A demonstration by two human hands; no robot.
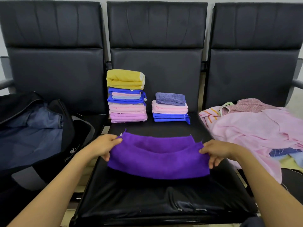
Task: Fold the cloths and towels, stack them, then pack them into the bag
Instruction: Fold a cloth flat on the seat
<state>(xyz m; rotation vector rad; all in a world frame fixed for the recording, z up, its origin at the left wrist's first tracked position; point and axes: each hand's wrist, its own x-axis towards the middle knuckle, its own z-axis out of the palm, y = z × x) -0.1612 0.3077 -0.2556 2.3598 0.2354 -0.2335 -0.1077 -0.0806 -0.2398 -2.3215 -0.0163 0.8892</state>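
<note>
"Three black seats stand in a row. What sits on the leftmost one?"

"A dark bag (32,128), unzipped and gaping, with its blue lining showing."

"And the person's left grip (101,146)?"

"Thumb and fingers are clamped on the left edge of a purple cloth (157,158). The cloth is doubled over and stretched sideways over the front of the middle seat (155,202). Whether it touches the cushion cannot be told."

"What lies behind the cloth?"

"Two folded piles sit at the back of that seat. The tall stack (127,95) has pink and blue layers under a yellow towel. Just to its right, a little apart, the short stack (170,108) has blue and pink layers under a grey-blue cloth."

"The right grip (216,151)?"

"It pinches the cloth's right edge, thumb on top and fingers curled beneath."

"Farthest right?"

"A loose heap of unfolded towels (255,128), mostly pink, spreads across the right seat. A striped one, a speckled one and a blue one are mixed in."
</note>
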